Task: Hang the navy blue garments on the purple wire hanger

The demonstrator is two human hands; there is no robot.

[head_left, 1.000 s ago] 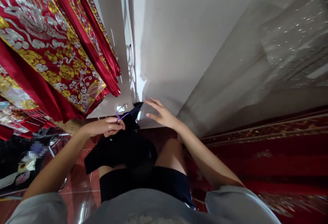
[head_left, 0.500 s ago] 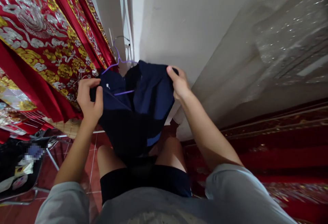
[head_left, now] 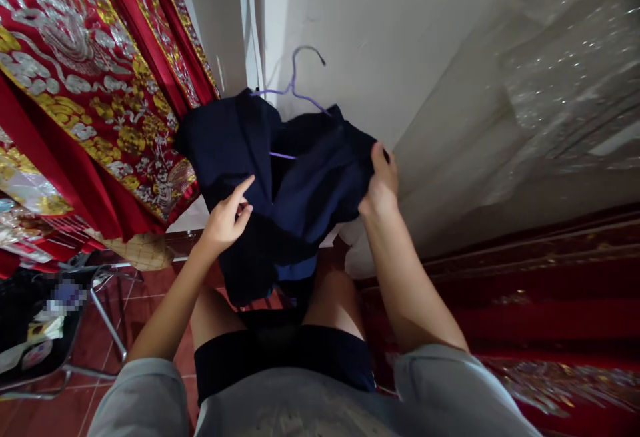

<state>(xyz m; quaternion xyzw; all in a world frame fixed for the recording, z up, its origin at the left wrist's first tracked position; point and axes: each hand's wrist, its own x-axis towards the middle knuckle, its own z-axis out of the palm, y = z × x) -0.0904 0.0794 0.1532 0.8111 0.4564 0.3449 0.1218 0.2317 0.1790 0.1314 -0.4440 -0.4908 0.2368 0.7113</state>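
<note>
A dark navy collared garment (head_left: 320, 183), its front open in a V at the neck, hangs on a purple wire hanger (head_left: 293, 83). The hanger's hook sticks up above the collar, and part of its lower bar shows in the neck opening. My right hand (head_left: 383, 180) grips the garment at its right shoulder, thumb on top. In front of the left chest panel is my left hand (head_left: 227, 217), index finger stretched out and thumb apart, holding nothing. Whether that hand brushes the cloth, I cannot tell. The garment's lower part falls in dark folds above my knees.
Red embroidered cloth (head_left: 115, 110) with gold and silver patterns hangs on the left. Below it, a metal-framed chair (head_left: 107, 317) carries several items. A pale wall (head_left: 375, 37) stands ahead, with clear plastic sheeting (head_left: 565, 90) and more red fabric (head_left: 550, 303) on the right.
My left hand has let go of the garment's left shoulder and moved right and down over its front. The hanger now sits more centred, its hook higher; my right hand shifted slightly right.
</note>
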